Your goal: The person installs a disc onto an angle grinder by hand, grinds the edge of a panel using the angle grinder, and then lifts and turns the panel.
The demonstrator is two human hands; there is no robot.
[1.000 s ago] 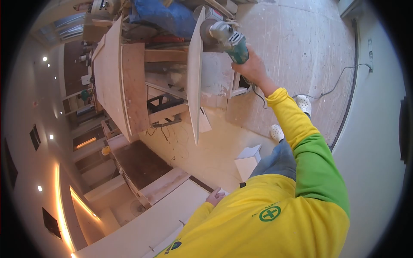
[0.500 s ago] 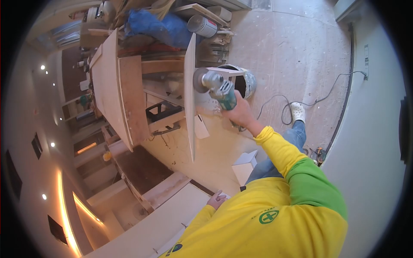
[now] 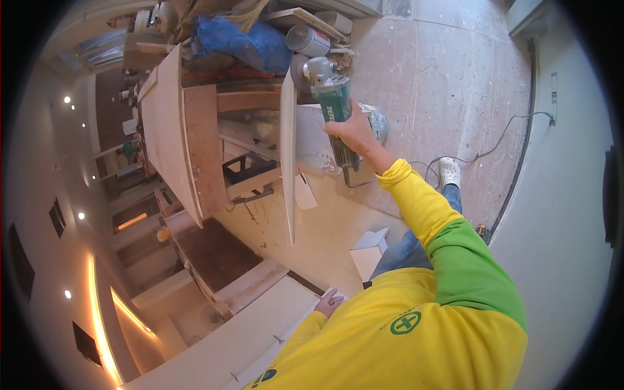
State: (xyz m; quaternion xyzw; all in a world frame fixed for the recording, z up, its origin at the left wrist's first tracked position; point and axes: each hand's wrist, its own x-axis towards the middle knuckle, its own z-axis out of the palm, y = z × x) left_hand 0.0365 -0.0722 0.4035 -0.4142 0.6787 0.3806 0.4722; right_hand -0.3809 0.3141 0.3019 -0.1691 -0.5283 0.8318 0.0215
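My right hand is wrapped around the body of a teal angle grinder, whose cord trails from its rear end. The grinder's disc is at the upper end of a long, thin white board standing on edge; whether it touches the board I cannot tell. My left hand lies low, close to my body, on the edge of a white surface, its fingers laid over it and holding no tool.
A bucket stands partly hidden behind my right hand. A power cord crosses the floor near my shoe. Blue plastic sheeting, a paint can and a wooden cabinet frame are at upper left. A white box sits near my leg.
My right hand has moved the angle grinder upward in view along the board to its upper end, and the grinder's body has turned more upright in view. My left hand stays almost in place.
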